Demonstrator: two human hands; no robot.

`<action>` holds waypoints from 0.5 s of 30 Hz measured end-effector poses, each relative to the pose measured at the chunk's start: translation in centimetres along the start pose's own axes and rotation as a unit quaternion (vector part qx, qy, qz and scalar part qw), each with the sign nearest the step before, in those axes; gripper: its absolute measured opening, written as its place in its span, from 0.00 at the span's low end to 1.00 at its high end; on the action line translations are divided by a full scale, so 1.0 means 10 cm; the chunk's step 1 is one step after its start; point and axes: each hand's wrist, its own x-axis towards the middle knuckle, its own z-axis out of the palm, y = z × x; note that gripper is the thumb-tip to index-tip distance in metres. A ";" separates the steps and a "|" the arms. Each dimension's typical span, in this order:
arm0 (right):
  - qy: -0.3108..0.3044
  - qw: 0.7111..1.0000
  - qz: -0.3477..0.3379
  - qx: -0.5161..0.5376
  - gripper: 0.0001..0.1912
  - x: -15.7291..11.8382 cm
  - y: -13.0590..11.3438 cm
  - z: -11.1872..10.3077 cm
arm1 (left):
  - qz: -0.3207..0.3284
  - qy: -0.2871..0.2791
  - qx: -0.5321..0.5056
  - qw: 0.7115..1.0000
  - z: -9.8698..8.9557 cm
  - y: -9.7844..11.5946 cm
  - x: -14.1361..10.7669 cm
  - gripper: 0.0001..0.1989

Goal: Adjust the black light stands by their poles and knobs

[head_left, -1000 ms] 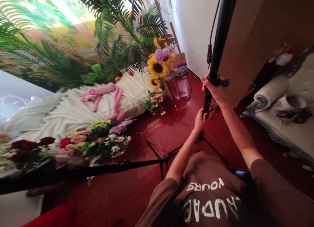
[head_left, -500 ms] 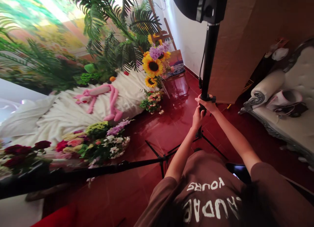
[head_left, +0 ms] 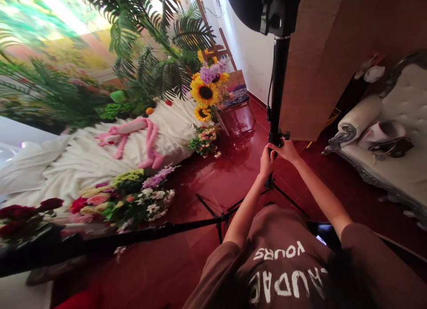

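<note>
A black light stand (head_left: 279, 86) rises upright in front of me, with a dark lamp head (head_left: 256, 11) at its top. My left hand (head_left: 267, 161) is closed around the pole just below its collar. Right beside it, my right hand (head_left: 287, 150) is closed at the collar's lower edge, under the side knob (head_left: 286, 134), its thumb reaching across the pole. Some of its fingers are hidden behind the stand. A thin cable (head_left: 269, 95) hangs along the pole. The spread legs (head_left: 290, 198) rest on the red tiled floor.
A second black stand (head_left: 140, 233) crosses the lower left. Artificial flowers (head_left: 150, 195) and a pink plush toy (head_left: 133, 126) lie by a white draped bed (head_left: 50, 166). Sunflowers (head_left: 204, 92) and a painting (head_left: 236, 84) stand behind. On the right is a cream sofa (head_left: 400, 162).
My right hand has slid from around the collar to just below it. My left hand stays on the pole. The view has shifted slightly, moving the stand left in the picture.
</note>
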 end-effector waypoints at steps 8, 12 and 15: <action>-0.016 0.995 -0.078 -0.053 0.28 -0.19 0.33 -0.21 | -0.006 -0.002 -0.003 1.000 0.00 0.00 -0.01 0.20; 0.058 0.994 -0.089 -0.035 0.23 -0.27 0.30 -0.16 | -0.012 0.000 0.001 1.000 0.00 0.00 -0.01 0.19; 0.124 0.987 -0.095 -0.037 0.20 -0.41 0.27 -0.11 | -0.009 -0.002 0.004 1.000 -0.01 0.00 0.00 0.19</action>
